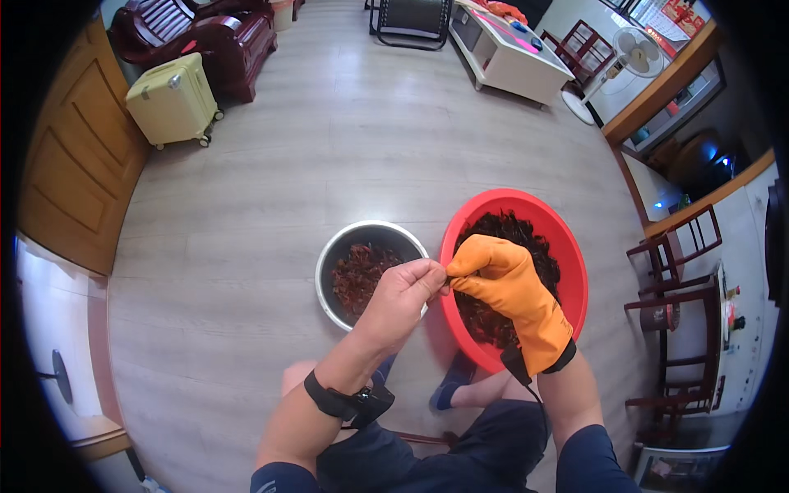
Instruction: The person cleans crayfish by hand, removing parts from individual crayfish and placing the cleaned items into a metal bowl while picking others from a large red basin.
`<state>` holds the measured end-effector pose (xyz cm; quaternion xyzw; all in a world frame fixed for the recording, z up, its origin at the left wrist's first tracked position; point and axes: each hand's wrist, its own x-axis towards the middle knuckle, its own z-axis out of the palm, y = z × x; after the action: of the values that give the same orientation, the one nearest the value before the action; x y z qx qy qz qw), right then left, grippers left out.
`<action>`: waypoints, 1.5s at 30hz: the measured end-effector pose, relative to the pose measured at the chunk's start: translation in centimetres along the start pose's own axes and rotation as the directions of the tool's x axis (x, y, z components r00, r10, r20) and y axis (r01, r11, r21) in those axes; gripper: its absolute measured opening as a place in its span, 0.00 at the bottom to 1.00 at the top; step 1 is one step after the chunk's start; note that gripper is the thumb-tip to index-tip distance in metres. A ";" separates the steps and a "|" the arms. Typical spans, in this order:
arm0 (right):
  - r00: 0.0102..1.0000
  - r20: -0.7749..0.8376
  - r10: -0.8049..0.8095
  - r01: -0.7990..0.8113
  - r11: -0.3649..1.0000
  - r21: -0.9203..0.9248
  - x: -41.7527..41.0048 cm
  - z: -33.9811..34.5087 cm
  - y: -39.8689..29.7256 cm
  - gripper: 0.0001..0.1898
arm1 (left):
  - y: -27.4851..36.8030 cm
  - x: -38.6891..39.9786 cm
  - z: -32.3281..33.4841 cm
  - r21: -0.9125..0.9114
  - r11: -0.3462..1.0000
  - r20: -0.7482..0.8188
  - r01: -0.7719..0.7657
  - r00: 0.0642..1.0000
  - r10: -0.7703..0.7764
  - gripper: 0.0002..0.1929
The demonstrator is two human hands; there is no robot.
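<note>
My bare left hand (410, 286) and my right hand (508, 280), in an orange rubber glove, meet fingertip to fingertip. Between them they pinch a small dark thing (449, 280), mostly hidden by the fingers. Under my right hand stands a red plastic basin (573, 265) of dark, shiny pieces (508, 225) that look like crayfish. Left of it is a round metal pot (325, 271) with a pale rim. Smaller reddish-brown pieces (363, 271), likewise crayfish-like, lie in the pot, partly covered by my left hand and forearm.
Both vessels stand on a wood-look floor (246, 259) before my knees. A yellow suitcase (172, 101) is at far left, beside a dark wooden sofa (216, 43). Farther off are a white coffee table (518, 58) and a standing fan (638, 52). Dark chairs (678, 246) line the right.
</note>
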<state>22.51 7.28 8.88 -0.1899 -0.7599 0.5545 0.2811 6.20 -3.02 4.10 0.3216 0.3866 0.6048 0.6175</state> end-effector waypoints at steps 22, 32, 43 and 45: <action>0.881 -0.021 0.473 -0.272 0.541 0.796 -2.1 0.8 1.2 0.12 | -1.8 1.3 2.0 -0.215 0.975 -0.006 -0.056 0.998 0.056 0.09; 0.811 -0.227 0.540 -0.309 0.724 0.617 -1.7 -1.1 0.3 0.09 | -2.2 2.5 0.1 0.634 0.694 -0.081 -0.340 0.864 0.497 0.10; 0.725 -0.317 0.611 -0.411 0.754 0.513 -5.4 -5.6 -1.4 0.13 | -5.6 5.9 -4.7 0.973 0.189 -0.174 0.130 0.956 0.238 0.08; 0.708 -0.354 0.610 -0.412 0.765 0.495 -7.7 -7.1 -1.6 0.13 | -8.3 6.7 -7.0 0.985 0.070 -0.171 0.161 0.965 0.198 0.08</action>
<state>33.04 7.34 10.37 -0.4743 -0.4535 0.6790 0.3291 4.08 2.67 -7.08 0.5779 0.7676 0.2219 0.1662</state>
